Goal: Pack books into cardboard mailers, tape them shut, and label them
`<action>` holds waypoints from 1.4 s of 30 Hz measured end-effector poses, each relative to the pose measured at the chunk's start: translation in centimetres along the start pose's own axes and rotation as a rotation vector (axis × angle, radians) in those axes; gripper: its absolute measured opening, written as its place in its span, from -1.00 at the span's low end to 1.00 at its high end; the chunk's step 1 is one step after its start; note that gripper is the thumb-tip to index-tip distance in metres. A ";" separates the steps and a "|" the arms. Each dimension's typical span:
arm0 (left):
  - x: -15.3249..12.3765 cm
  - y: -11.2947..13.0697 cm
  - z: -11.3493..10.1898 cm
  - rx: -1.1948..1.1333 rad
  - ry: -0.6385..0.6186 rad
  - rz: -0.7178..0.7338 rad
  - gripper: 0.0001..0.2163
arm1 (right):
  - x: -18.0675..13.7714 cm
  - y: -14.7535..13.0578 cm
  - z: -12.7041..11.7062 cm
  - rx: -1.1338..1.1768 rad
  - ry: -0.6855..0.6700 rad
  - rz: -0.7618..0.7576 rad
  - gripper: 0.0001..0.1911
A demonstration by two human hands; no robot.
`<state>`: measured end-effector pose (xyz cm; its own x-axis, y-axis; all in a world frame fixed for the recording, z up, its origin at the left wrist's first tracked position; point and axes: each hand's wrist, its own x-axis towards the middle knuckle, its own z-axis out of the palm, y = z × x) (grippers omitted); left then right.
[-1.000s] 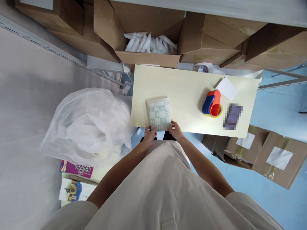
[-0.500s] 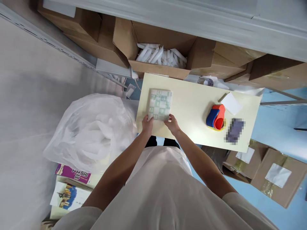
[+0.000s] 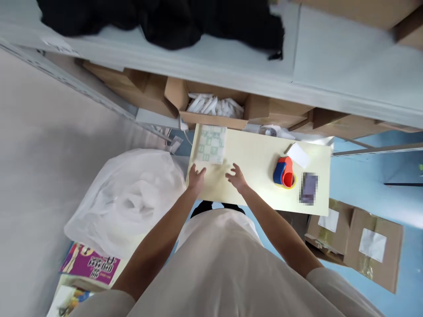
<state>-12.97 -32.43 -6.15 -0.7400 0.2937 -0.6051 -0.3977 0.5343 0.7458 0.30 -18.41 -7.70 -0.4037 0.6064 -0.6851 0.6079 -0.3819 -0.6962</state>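
Note:
A flat, square packet with a green-and-white checked pattern (image 3: 211,144) lies at the far left of the pale yellow table (image 3: 251,176). Just short of its near left corner is my left hand (image 3: 197,178), fingers apart and holding nothing. My right hand (image 3: 236,177) hovers over the table to the right of the packet's near edge, its fingers spread and slightly curled, with nothing in them. Both hands are apart from the packet.
On the table's right are a red-and-blue tape dispenser (image 3: 284,172), a white pad (image 3: 298,155) and a blurred-out dark object (image 3: 308,188). Behind stands an open carton (image 3: 214,119) of white packets under a shelf (image 3: 330,75). A big plastic bag (image 3: 128,198) sits left; cartons (image 3: 373,246) lie right.
Both hands have let go of the checked packet and opened. The packet now lies farther back, nearer the table's far left corner. The view has tilted up, showing black cloth on the shelf.

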 end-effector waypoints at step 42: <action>-35.2 -16.9 -8.8 -0.176 0.827 -0.067 -0.54 | -16.0 -1.3 8.2 -0.393 -1.041 -0.470 -0.50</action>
<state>15.04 -58.71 5.02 -0.8433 -0.4448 -0.3016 -0.4823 0.3791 0.7897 0.41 -33.35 2.39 -0.8890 -0.2922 -0.3526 0.3469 0.0728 -0.9351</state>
